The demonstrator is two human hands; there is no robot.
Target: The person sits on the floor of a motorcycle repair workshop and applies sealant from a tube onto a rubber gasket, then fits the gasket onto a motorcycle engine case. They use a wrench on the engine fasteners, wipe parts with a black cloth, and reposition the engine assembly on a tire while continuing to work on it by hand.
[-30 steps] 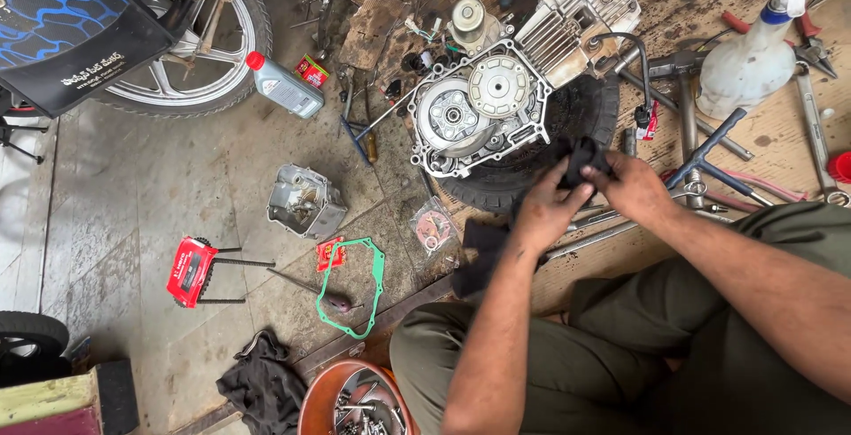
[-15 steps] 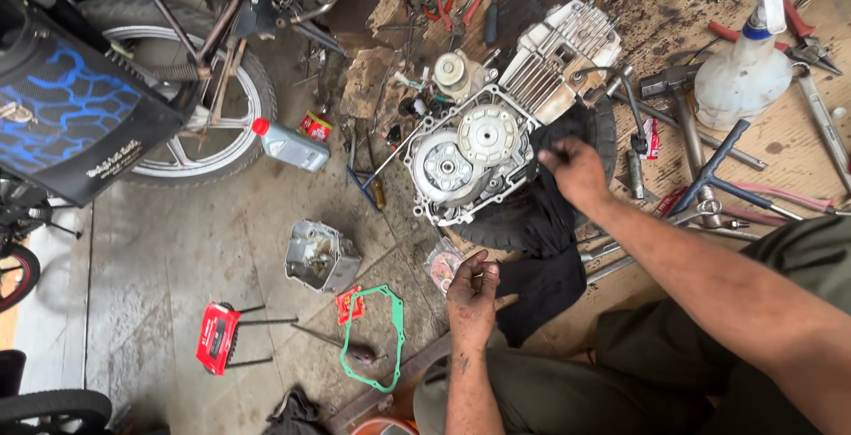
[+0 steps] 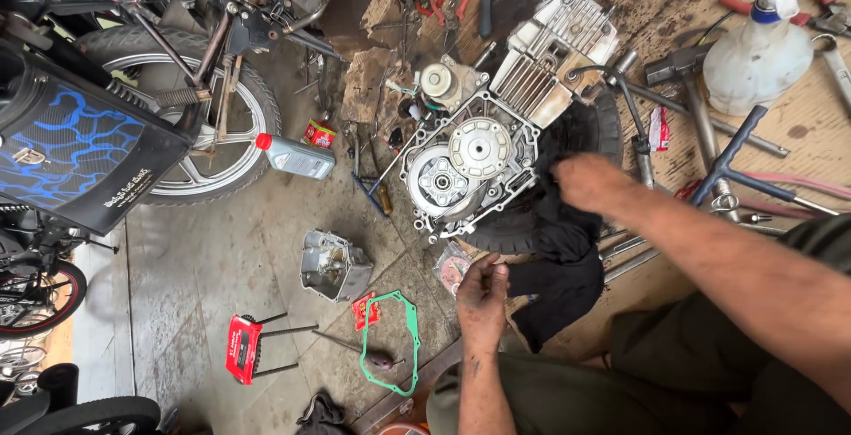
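The engine case (image 3: 474,164) lies on the floor, just left of the right hand (image 3: 589,182), whose grip is bunched on the black rag (image 3: 563,262). The left hand (image 3: 481,297) hovers nearer, fingers loosely curled, empty.

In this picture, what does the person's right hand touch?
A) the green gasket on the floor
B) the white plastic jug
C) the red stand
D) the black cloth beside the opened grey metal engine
D: the right hand rests on the black cloth beside the opened grey metal engine, far from the floor items.
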